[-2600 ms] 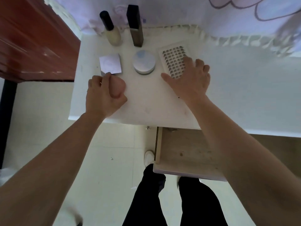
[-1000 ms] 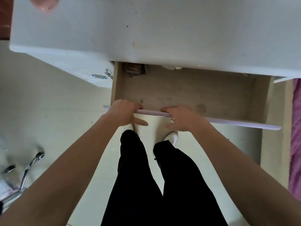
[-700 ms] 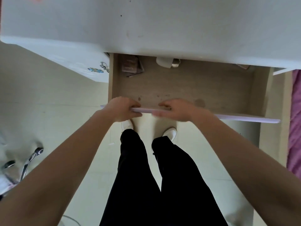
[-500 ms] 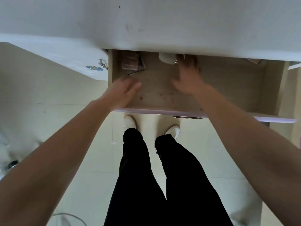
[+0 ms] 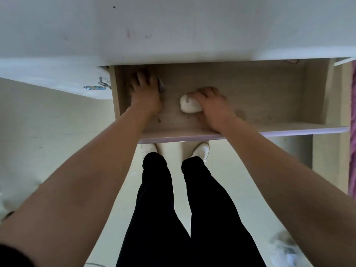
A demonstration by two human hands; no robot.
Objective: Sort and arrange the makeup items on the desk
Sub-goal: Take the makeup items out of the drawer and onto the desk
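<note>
The drawer (image 5: 269, 97) under the white desk (image 5: 173, 26) stands pulled out. Both my hands are inside it. My left hand (image 5: 145, 95) lies over a dark flat case (image 5: 161, 87) at the drawer's back left; only the case's right edge shows, and blur hides whether the fingers grip it. My right hand (image 5: 213, 106) holds a white rounded container (image 5: 189, 107) lying near the drawer's middle, fingers curled over its right end. The desk's makeup items are out of view.
The drawer's lilac front panel (image 5: 289, 130) juts toward my legs and white shoes (image 5: 201, 151). A shiny metal fitting (image 5: 96, 86) hangs under the desk left of the drawer. The drawer's right half shows bare wood. A purple cloth (image 5: 353, 132) runs down the right edge.
Both hands left the desk top, pulled the drawer out by its front, then reached in. The white container has come forward from the back with my right hand; my left hand now covers the dark case.
</note>
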